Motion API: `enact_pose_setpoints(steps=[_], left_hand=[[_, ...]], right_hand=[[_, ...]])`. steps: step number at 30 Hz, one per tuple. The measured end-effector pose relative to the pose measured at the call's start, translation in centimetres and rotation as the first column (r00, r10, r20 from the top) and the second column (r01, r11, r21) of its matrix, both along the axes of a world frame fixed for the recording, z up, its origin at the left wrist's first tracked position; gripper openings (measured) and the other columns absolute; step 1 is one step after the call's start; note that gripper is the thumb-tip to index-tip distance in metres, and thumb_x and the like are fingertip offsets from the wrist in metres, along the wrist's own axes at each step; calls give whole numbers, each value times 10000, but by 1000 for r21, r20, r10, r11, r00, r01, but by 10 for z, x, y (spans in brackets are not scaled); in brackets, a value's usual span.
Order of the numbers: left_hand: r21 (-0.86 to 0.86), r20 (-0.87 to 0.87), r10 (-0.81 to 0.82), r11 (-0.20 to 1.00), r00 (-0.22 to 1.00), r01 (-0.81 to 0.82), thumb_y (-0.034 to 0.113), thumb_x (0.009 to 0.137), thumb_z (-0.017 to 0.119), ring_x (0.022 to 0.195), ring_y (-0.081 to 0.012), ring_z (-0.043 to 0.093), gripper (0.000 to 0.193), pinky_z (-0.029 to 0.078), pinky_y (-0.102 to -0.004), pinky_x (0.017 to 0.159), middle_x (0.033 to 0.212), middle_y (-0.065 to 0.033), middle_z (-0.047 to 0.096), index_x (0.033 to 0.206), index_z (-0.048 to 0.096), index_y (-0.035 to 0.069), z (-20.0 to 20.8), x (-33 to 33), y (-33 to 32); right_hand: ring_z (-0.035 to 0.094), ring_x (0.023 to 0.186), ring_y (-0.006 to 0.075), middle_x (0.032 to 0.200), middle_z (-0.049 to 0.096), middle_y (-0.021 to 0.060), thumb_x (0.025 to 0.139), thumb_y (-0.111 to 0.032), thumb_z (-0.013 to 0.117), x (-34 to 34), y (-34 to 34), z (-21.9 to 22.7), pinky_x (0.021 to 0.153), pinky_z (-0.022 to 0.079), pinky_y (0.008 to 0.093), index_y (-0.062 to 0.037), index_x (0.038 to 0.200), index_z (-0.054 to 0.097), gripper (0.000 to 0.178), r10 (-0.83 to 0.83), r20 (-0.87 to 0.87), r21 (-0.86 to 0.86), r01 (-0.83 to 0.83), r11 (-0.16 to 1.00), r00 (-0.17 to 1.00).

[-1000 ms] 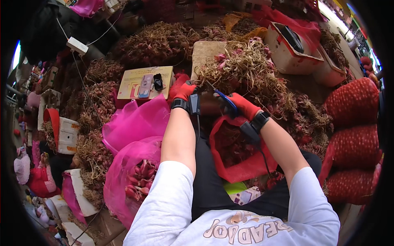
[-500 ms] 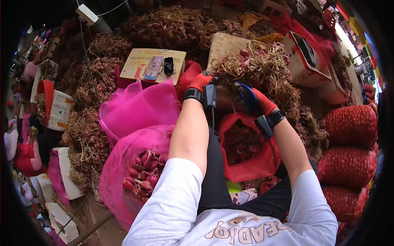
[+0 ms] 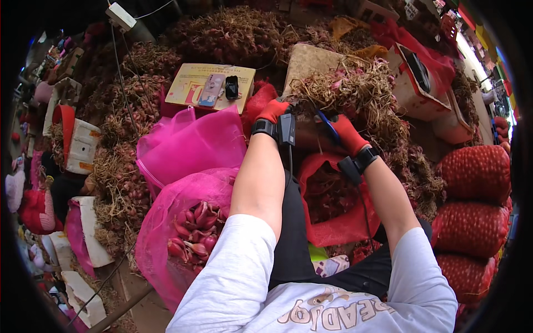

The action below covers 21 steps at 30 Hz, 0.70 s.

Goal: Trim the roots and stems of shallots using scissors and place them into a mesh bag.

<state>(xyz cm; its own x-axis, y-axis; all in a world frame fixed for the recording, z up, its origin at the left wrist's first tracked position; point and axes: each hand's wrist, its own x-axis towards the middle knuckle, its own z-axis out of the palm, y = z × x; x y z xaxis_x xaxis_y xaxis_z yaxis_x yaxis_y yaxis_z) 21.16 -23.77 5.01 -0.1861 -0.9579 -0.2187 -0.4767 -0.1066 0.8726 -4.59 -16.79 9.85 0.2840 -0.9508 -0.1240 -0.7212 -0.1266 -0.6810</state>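
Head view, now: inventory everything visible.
Stemmed bulbs: many, reddish, heaped left, right, beyond
Board: one, tan, upper middle
Flat box: one, yellow, left of board
Phone: one, pale, on flat box
Small object: one, black, beside phone
Mesh sheet: one, pink, nearer than flat box
Filled bag: one, pink, lower left
Glossy bulbs: many, red, inside filled bag
Open bag: one, red, lower middle
Full sacks: at least three, red, right
Foam boxes: several, whitish, both sides
Distant clutter: uncounted, mixed colours, far left
Tool: one, blue handle, in right hand
Left hand: one, red glove, near board
Right hand: one, red glove, holding tool
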Motion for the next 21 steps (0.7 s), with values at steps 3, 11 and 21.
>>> enact_pose_setpoints(steps=[3, 11, 21], left_hand=[[39, -9, -22, 999, 1000, 22, 288, 752, 621, 934, -215, 623, 445, 464, -319, 791, 1041, -140, 657, 1133, 614, 59, -9, 12, -1], [-41, -274, -54, 998, 960, 45, 282, 745, 619, 922, -231, 624, 433, 464, -332, 784, 1030, -151, 657, 1107, 624, 44, 7, 4, 5], [-127, -19, 124, 984, 992, -125, 255, 739, 617, 949, -249, 619, 482, 468, -330, 794, 1045, -168, 645, 1156, 576, 19, -65, 35, -17]], right_hand=[[446, 527, 83, 603, 497, 3, 880, -379, 566, -7, 15, 21, 490, 386, 263, -36, 1063, 628, 395, -242, 215, 437, 128, 890, 946], [506, 640, 109, 744, 585, 34, 802, -370, 670, -31, 11, 13, 509, 402, 282, -28, 1137, 582, 486, 389, 187, -26, -391, 920, 902], [589, 734, 184, 803, 621, 167, 652, -638, 699, 22, 11, 38, 612, 468, 344, 141, 939, 583, 839, -217, -24, 154, 218, 964, 976]])
